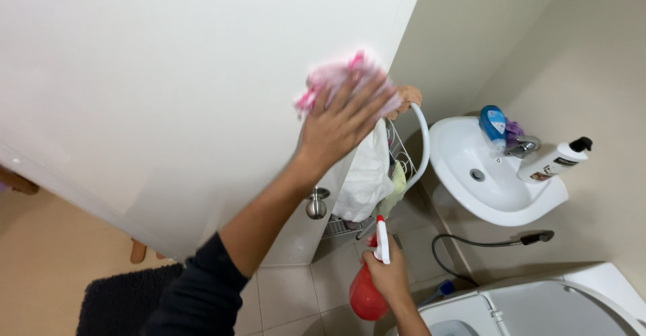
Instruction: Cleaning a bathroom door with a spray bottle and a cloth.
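Here, the left hand [343, 117] lies flat, fingers spread, pressing a pink cloth [336, 77] against the white door [168, 87], near its right edge. The right hand [387, 272], lower and nearer, is closed around the neck of a red spray bottle [367, 295]. A white washbasin [491, 181] sits far right, beside the toilet [538, 306].

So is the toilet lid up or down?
Down. The toilet lid lies flat over the bowl at the bottom right, and its smooth grey-white top faces the camera.
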